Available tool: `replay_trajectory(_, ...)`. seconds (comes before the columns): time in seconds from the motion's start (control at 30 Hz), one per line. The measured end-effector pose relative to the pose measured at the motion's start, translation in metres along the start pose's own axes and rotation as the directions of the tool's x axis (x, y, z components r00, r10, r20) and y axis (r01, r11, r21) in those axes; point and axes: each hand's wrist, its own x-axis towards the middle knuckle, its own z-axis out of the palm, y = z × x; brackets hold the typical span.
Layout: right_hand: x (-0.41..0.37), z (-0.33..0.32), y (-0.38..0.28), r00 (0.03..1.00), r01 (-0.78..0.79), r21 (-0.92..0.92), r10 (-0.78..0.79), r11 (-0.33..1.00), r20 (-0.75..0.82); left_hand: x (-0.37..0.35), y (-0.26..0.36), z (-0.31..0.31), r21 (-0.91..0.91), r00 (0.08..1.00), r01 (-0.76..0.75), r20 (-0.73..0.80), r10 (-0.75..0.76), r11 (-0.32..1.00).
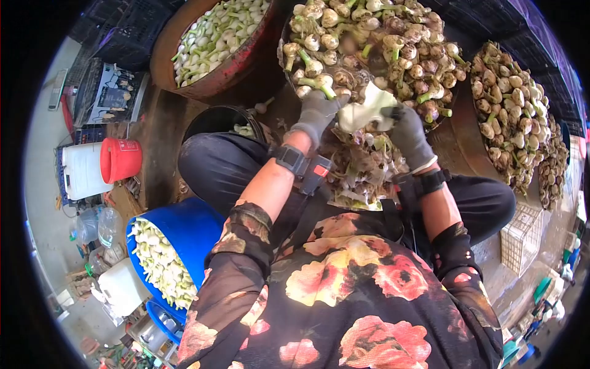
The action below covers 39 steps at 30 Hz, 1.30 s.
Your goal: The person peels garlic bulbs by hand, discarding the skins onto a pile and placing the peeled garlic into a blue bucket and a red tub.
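Note:
My left hand (319,114), in a grey glove, is at the near edge of a heap of soil-stained garlic bulbs (393,55). Its fingers are closed; what they hold, if anything, is blurred. A garlic bulb with a cut green stem (316,83) lies just beyond them. My right hand (409,132), gloved too, is closed on the right end of a pale piece of garlic skin (367,109), which spans most of the gap between my hands. Below, loose peelings (365,163) are piled between my legs.
A rusty drum (221,77) of cleaned bulbs stands far left, with a black bucket (206,117) nearer. A tilted blue barrel (190,227) holds more cleaned bulbs. Unpeeled garlic (513,111) lies to the right, near a white crate (522,237). A red bucket (121,160) is at left.

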Motion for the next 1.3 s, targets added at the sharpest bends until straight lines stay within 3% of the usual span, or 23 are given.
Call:
replay_trajectory(0.03, 0.005, -0.001, 0.014, 0.991, -0.130, 0.596, 0.092, 0.792, 0.094, -0.008, 0.016, -0.014, -0.016, 0.998, -0.016, 0.054, 0.017, 1.000)
replay_trajectory(0.1, -0.008, -0.009, 0.023, 0.996, -0.052, 0.200, 0.065, 0.978, -0.059, -0.011, 0.014, -0.025, -0.146, 0.982, -0.069, 0.162, 0.093, 0.987)
replay_trajectory(0.13, -0.014, -0.017, 0.022, 0.973, 0.153, -0.217, -0.185, 0.964, -0.134, -0.006, 0.005, -0.029, -0.260, 0.966, -0.104, 0.205, 0.160, 0.960)
replay_trajectory(0.23, -0.025, -0.022, 0.003, 0.987, -0.024, 0.022, 0.027, 0.999, -0.158, -0.009, 0.010, -0.043, -0.603, 0.904, -0.050, 0.311, 0.293, 0.796)
replay_trajectory(0.27, -0.027, -0.024, 0.008, 0.989, 0.042, -0.104, -0.056, 0.994, -0.136, -0.011, 0.011, -0.048, -0.657, 0.887, -0.048, 0.318, 0.335, 0.752)
replay_trajectory(0.33, -0.027, -0.034, 0.018, 0.979, -0.082, 0.297, 0.133, 0.951, -0.154, -0.005, -0.002, -0.054, -0.800, 0.810, -0.044, 0.322, 0.489, 0.599)
replay_trajectory(0.4, -0.032, -0.049, 0.015, 0.983, -0.046, 0.417, 0.117, 0.908, -0.145, -0.005, -0.012, -0.063, -0.879, 0.864, 0.041, 0.270, 0.425, 0.476)
replay_trajectory(0.43, -0.036, -0.052, 0.020, 0.979, -0.023, -0.086, 0.005, 0.996, -0.203, -0.005, -0.014, -0.068, -0.910, 0.888, 0.076, 0.247, 0.388, 0.407)
replay_trajectory(0.47, -0.037, -0.052, 0.019, 0.989, -0.134, 0.000, 0.134, 0.991, -0.058, 0.003, -0.017, -0.072, -0.943, 0.847, 0.172, 0.289, 0.446, 0.285)
replay_trajectory(0.5, -0.037, -0.051, 0.011, 0.965, -0.252, 0.068, 0.245, 0.965, 0.099, 0.006, -0.014, -0.071, -0.947, 0.889, 0.316, 0.316, 0.332, 0.056)
replay_trajectory(0.57, -0.031, -0.050, -0.004, 0.822, -0.488, 0.139, 0.400, 0.862, 0.405, 0.010, -0.009, -0.074, -0.798, 0.841, 0.523, 0.425, 0.335, -0.298)
replay_trajectory(0.6, -0.023, -0.043, 0.000, 0.796, -0.136, -0.267, 0.266, 0.954, 0.544, 0.008, -0.006, -0.073, -0.772, 0.808, 0.565, 0.445, 0.386, -0.291)
replay_trajectory(0.63, -0.020, -0.032, -0.027, 0.887, 0.025, -0.598, 0.258, 0.801, 0.383, 0.004, -0.005, -0.072, -0.743, 0.771, 0.608, 0.467, 0.432, -0.281)
replay_trajectory(0.7, 0.006, -0.023, -0.024, 0.990, -0.048, -0.448, 0.101, 0.893, 0.096, -0.002, 0.000, -0.065, -0.694, 0.716, 0.674, 0.526, 0.459, -0.255)
replay_trajectory(0.77, 0.024, -0.016, -0.052, 0.980, 0.185, -0.194, -0.195, 0.963, -0.033, -0.007, 0.006, -0.054, -0.649, 0.678, 0.724, 0.605, 0.417, -0.234)
replay_trajectory(0.8, 0.030, -0.009, -0.055, 0.963, 0.260, -0.172, -0.268, 0.950, -0.026, -0.008, 0.001, -0.049, -0.750, 0.720, 0.657, 0.594, 0.358, -0.077)
replay_trajectory(0.87, 0.042, 0.000, -0.054, 0.908, 0.414, -0.132, -0.419, 0.901, -0.016, -0.010, 0.001, -0.040, -0.705, 0.689, 0.703, 0.639, 0.342, -0.100)
replay_trajectory(0.93, 0.041, 0.008, -0.039, 0.961, 0.255, -0.024, -0.251, 0.967, 0.117, -0.010, 0.002, -0.038, -0.627, 0.604, 0.772, 0.673, 0.427, -0.103)
replay_trajectory(1.03, 0.035, 0.008, -0.028, 0.977, 0.154, -0.116, -0.133, 0.981, 0.169, -0.013, 0.004, -0.037, -0.697, 0.656, 0.716, 0.650, 0.384, -0.044)
replay_trajectory(1.1, 0.021, 0.004, -0.015, 0.979, 0.152, -0.093, -0.137, 0.984, 0.150, -0.006, -0.004, -0.041, -0.806, 0.794, 0.588, 0.559, 0.240, -0.069)
replay_trajectory(1.13, 0.012, 0.000, -0.014, 0.966, 0.049, -0.113, -0.018, 0.992, 0.259, -0.006, 0.000, -0.046, -0.852, 0.848, 0.519, 0.503, 0.167, -0.069)
replay_trajectory(1.2, -0.006, -0.009, -0.012, 0.862, -0.145, -0.190, 0.218, 0.971, 0.457, 0.004, -0.007, -0.054, -0.823, 0.835, 0.543, 0.507, 0.215, -0.165)
replay_trajectory(1.3, -0.019, -0.008, -0.011, 0.803, 0.437, -0.265, -0.241, 0.860, 0.544, 0.014, -0.024, -0.047, -0.803, 0.834, 0.548, 0.499, 0.236, -0.234)
